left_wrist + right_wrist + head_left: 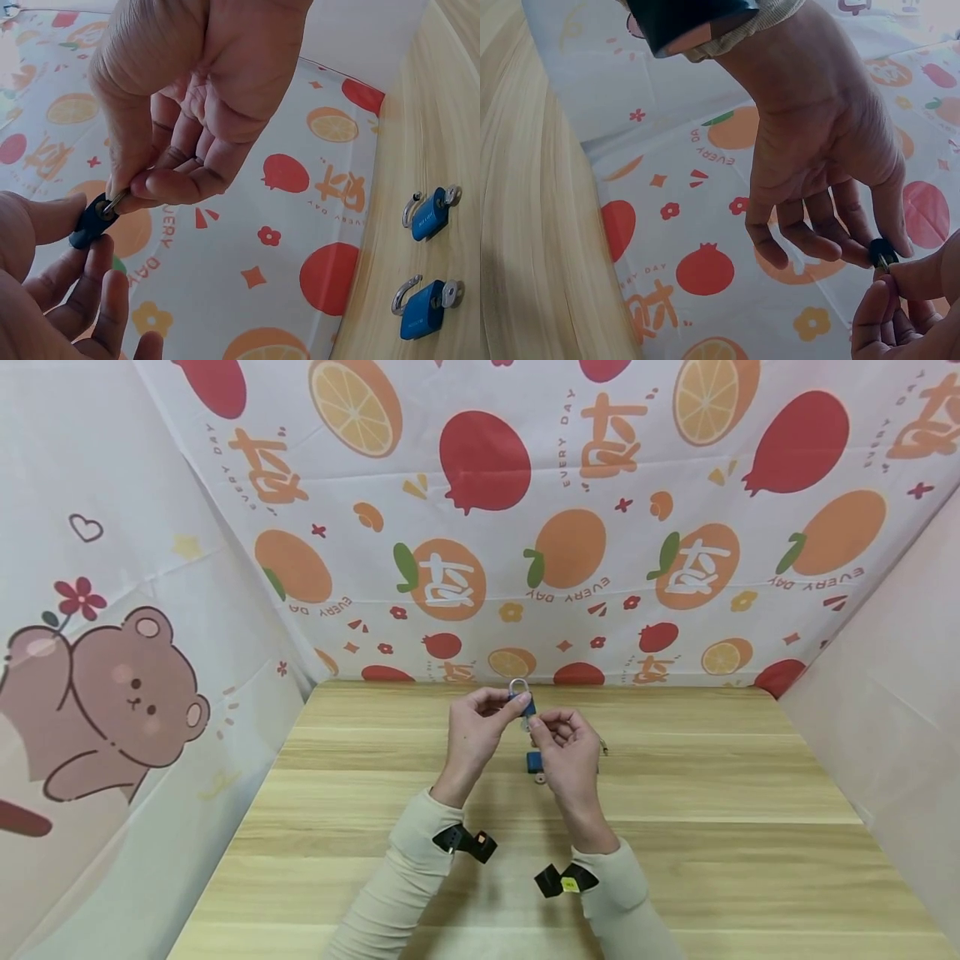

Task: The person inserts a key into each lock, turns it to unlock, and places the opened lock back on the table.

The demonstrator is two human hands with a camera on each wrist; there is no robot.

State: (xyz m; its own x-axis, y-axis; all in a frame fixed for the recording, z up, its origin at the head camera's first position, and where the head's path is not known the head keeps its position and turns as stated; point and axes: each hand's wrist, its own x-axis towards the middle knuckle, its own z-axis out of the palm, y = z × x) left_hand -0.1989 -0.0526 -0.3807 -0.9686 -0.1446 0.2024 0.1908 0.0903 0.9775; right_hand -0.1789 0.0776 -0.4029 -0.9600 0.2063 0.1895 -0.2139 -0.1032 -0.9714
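Observation:
My left hand (474, 731) holds a small blue padlock (91, 222) between thumb and fingers, its silver shackle (518, 684) pointing up in the head view. From the right, my right hand (570, 758) pinches a key (115, 201) whose tip is at the keyway in the padlock's underside. In the right wrist view, the left hand (817, 150) reaches down to the padlock (883, 253), and the right hand (911, 319) meets it at the lower right. Both hands are raised over the table.
Two more blue padlocks, one upper (430, 214) and one lower (422, 310) in the left wrist view, lie on the wooden table (712, 827) with shackles open and keys in them. Fruit-printed cloth (480, 527) hangs behind the table.

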